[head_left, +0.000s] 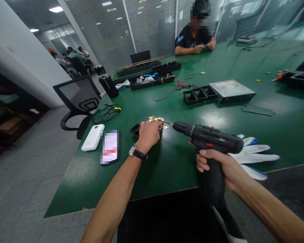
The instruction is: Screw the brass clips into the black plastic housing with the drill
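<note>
My right hand [218, 163] is wrapped round the handle of a black cordless drill [212, 137], held level over the table with its thin bit pointing left. Close to the bit's tip, my left hand [150, 133] is closed, back upward, a watch on its wrist. Its fingertips are hidden among small brass hinges [152, 118], so what they grip I cannot make out. One brass piece [165, 127] sticks out just right of the fingers. Partly under the left hand is a small black tray [135, 131].
Left of my left hand lie a phone [109, 147], a white power bank [92, 137] and a coiled cable [107, 113]. White gloves [255, 157] lie behind the drill. Farther back are a black compartment tray [200, 94], a metal drive [231, 90], a bottle [108, 84] and a seated person [194, 38].
</note>
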The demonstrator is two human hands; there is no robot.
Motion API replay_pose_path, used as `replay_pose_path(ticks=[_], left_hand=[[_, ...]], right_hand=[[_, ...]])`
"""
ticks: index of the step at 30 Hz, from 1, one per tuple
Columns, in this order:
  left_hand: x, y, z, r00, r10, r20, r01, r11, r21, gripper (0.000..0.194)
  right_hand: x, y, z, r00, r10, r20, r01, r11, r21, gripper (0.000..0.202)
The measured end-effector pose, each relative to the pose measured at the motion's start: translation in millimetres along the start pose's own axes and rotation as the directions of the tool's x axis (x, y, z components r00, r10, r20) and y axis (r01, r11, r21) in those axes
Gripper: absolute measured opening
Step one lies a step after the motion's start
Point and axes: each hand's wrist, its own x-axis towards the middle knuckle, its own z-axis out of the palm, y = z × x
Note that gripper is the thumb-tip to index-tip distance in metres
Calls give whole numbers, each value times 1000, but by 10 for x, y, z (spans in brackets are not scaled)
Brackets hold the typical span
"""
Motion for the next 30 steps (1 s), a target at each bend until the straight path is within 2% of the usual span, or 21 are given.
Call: replay_pose_path(ticks=[3,7,9,11,12,14,16,20,22,24,26,28,30], left_hand=[[-41,31,-20,1000,14,-20,-13,999,31,33],[-109,-2,-95,994,33,-107,-34,999,-8,35],[-131,-63,-142,986,-6,-165,-11,995,-101,33],[-140,-133,-178,971,-96,-221,25,952,-304,29],[-142,-162,-189,959,-156,-236,38,898,-439,25],[-148,-201,-195,935,-272,-227,43,724,-689,18],[-161,-211,-181,915,-355,-192,33,541,-840,16],[-181,-213,-105,879,-455,-142,-1,296,-955,25],[-177,-235,-63,867,-483,-125,-3,245,-969,26],[-171,-265,-48,861,-484,-155,10,322,-947,23],[-175,-282,-80,866,-446,-224,45,515,-856,18],[-196,-270,-156,903,-339,-262,87,744,-662,18],[-229,-221,-243,961,-178,-212,83,916,-393,21]], right_hand=[[10,24,-31,1000,-5,11,5,1000,9,32],[16,53,-61,999,-22,26,22,1000,13,24],[15,62,-68,999,-35,30,35,999,16,19],[14,67,-72,998,-40,40,39,999,31,22],[13,68,-73,998,-40,46,39,999,39,25],[8,68,-75,998,-37,60,34,998,48,26],[1,67,-77,996,-34,81,31,999,38,24],[-18,73,-73,992,-38,119,39,999,-8,22],[-24,79,-62,992,-33,118,37,999,-28,24],[-23,85,-45,994,-33,100,37,999,-36,23],[-15,89,-27,997,-40,72,42,999,-24,20],[-3,89,-13,998,-46,43,46,999,5,24],[7,87,-9,999,-39,23,39,999,33,30]])
